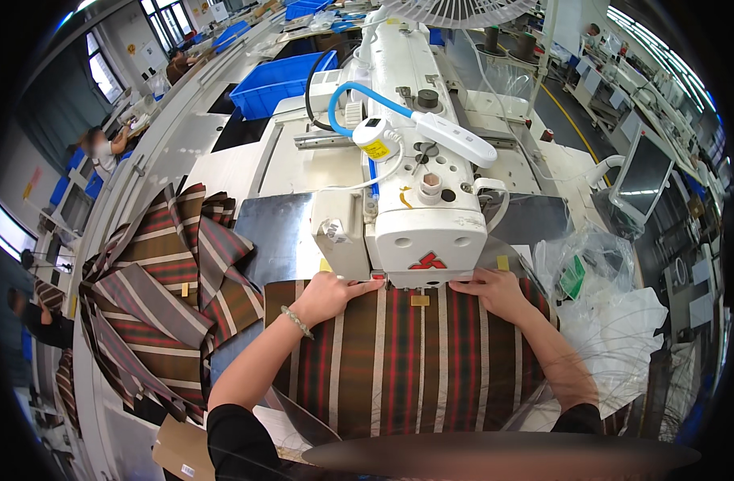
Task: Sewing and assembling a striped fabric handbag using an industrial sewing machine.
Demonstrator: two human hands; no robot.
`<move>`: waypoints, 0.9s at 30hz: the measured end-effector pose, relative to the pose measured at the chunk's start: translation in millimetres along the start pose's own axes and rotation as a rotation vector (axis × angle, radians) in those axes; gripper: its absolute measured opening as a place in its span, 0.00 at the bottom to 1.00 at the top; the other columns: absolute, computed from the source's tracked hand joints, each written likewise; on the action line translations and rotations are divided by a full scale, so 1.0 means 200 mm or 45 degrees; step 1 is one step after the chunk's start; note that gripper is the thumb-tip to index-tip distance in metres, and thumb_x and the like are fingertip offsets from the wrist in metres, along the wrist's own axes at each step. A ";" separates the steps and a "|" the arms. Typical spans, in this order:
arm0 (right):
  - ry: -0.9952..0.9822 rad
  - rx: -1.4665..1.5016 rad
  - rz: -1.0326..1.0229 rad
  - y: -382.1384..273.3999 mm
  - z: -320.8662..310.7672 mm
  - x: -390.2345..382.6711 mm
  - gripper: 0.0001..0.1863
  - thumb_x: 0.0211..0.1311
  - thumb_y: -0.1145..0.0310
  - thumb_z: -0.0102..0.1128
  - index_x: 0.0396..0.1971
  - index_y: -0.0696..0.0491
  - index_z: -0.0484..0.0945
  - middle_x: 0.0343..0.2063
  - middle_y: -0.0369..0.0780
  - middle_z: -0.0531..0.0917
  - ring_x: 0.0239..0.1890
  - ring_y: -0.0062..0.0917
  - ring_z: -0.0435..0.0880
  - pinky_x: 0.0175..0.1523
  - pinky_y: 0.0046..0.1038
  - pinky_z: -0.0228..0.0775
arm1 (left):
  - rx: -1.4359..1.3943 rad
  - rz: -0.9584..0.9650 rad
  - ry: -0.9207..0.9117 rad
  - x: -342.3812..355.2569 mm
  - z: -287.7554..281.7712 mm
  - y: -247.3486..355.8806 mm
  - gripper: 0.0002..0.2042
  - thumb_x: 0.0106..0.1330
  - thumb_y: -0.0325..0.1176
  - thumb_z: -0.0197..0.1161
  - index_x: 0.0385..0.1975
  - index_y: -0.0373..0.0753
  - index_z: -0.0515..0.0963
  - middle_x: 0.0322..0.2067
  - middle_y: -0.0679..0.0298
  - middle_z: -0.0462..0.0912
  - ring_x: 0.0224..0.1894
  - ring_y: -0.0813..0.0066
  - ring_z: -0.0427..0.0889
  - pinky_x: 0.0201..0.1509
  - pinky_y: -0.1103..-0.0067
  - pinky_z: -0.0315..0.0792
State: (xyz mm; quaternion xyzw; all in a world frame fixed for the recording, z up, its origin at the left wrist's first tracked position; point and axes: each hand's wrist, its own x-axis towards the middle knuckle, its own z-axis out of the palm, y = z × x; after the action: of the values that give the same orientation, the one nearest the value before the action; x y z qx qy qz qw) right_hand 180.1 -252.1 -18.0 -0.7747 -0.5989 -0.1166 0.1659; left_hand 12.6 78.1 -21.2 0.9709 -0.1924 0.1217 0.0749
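Note:
A brown striped fabric piece (403, 361), with red and cream stripes, lies under the white sewing machine head (427, 240). My left hand (331, 295), wearing a bead bracelet, rests on its upper left edge, index finger stretched toward the needle area. Opposite it, my right hand (498, 294) lies on the fabric's upper right, fingers extended and apart beside the head's base. Neither hand visibly grips the cloth. A small yellowish tab (420, 301) sits between my hands below the head. The needle itself is hard to make out.
Folded striped cloth (166, 297) heaps at left. Behind are a blue bin (279, 84) and machine hoses. Clear plastic (600, 264) and a screen (644, 176) are at right. Cardboard (178, 449) lies lower left. Other people (102, 152) work along the left and far right.

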 end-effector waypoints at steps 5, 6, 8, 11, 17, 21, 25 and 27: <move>-0.003 0.017 0.006 0.00 -0.01 0.00 0.32 0.44 0.79 0.52 0.48 0.29 0.79 0.23 0.34 0.73 0.25 0.28 0.78 0.32 0.30 0.73 | -0.015 0.001 -0.003 0.00 0.01 0.00 0.30 0.54 0.23 0.54 0.58 0.61 0.71 0.31 0.68 0.80 0.31 0.71 0.81 0.28 0.76 0.75; -0.002 0.027 0.005 0.00 -0.01 0.00 0.32 0.44 0.79 0.52 0.49 0.29 0.79 0.23 0.34 0.73 0.26 0.28 0.78 0.32 0.30 0.74 | -0.022 -0.006 -0.017 0.00 0.01 0.00 0.30 0.54 0.23 0.54 0.58 0.61 0.71 0.32 0.68 0.80 0.31 0.71 0.81 0.28 0.76 0.75; -0.013 0.020 0.006 -0.01 -0.01 0.00 0.32 0.44 0.79 0.52 0.48 0.29 0.79 0.23 0.35 0.73 0.25 0.29 0.78 0.32 0.30 0.74 | -0.022 -0.009 -0.001 0.00 0.01 0.00 0.30 0.54 0.23 0.54 0.58 0.61 0.71 0.32 0.68 0.80 0.31 0.71 0.81 0.29 0.76 0.75; -0.022 0.016 0.007 0.00 -0.01 0.00 0.32 0.44 0.80 0.52 0.48 0.29 0.79 0.23 0.35 0.73 0.25 0.29 0.78 0.31 0.30 0.74 | -0.021 -0.006 0.032 0.01 0.00 0.01 0.30 0.54 0.22 0.54 0.58 0.61 0.71 0.31 0.68 0.79 0.31 0.71 0.81 0.29 0.77 0.75; -0.024 0.021 0.003 0.00 -0.01 0.00 0.32 0.44 0.80 0.51 0.48 0.29 0.79 0.23 0.35 0.73 0.25 0.29 0.78 0.31 0.30 0.73 | -0.005 -0.011 0.038 0.01 0.00 0.02 0.31 0.54 0.22 0.54 0.59 0.61 0.70 0.26 0.67 0.79 0.28 0.70 0.81 0.28 0.77 0.75; -0.011 0.029 -0.001 0.00 -0.01 0.00 0.32 0.44 0.80 0.51 0.48 0.29 0.79 0.22 0.35 0.73 0.25 0.29 0.78 0.31 0.30 0.73 | 0.033 -0.013 0.022 0.00 0.02 0.01 0.32 0.54 0.23 0.53 0.60 0.62 0.69 0.23 0.66 0.79 0.25 0.70 0.80 0.26 0.77 0.74; -0.003 0.042 0.004 0.00 -0.02 0.00 0.32 0.44 0.80 0.51 0.48 0.29 0.79 0.22 0.35 0.73 0.25 0.29 0.78 0.31 0.30 0.73 | 0.037 -0.007 0.037 0.00 0.01 0.01 0.32 0.54 0.23 0.53 0.61 0.62 0.68 0.23 0.66 0.79 0.24 0.70 0.80 0.26 0.77 0.74; -0.027 0.029 0.031 -0.01 -0.02 0.01 0.31 0.43 0.81 0.50 0.45 0.32 0.82 0.24 0.33 0.77 0.26 0.28 0.79 0.31 0.30 0.74 | 0.023 -0.012 0.013 0.00 0.01 0.01 0.32 0.54 0.23 0.53 0.60 0.62 0.69 0.26 0.66 0.80 0.27 0.70 0.81 0.27 0.77 0.75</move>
State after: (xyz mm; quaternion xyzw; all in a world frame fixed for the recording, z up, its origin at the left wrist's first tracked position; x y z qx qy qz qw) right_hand 178.3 -251.4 -12.2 -0.7811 -0.5926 -0.0994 0.1698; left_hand 12.0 76.6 -22.8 0.9718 -0.1863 0.1278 0.0676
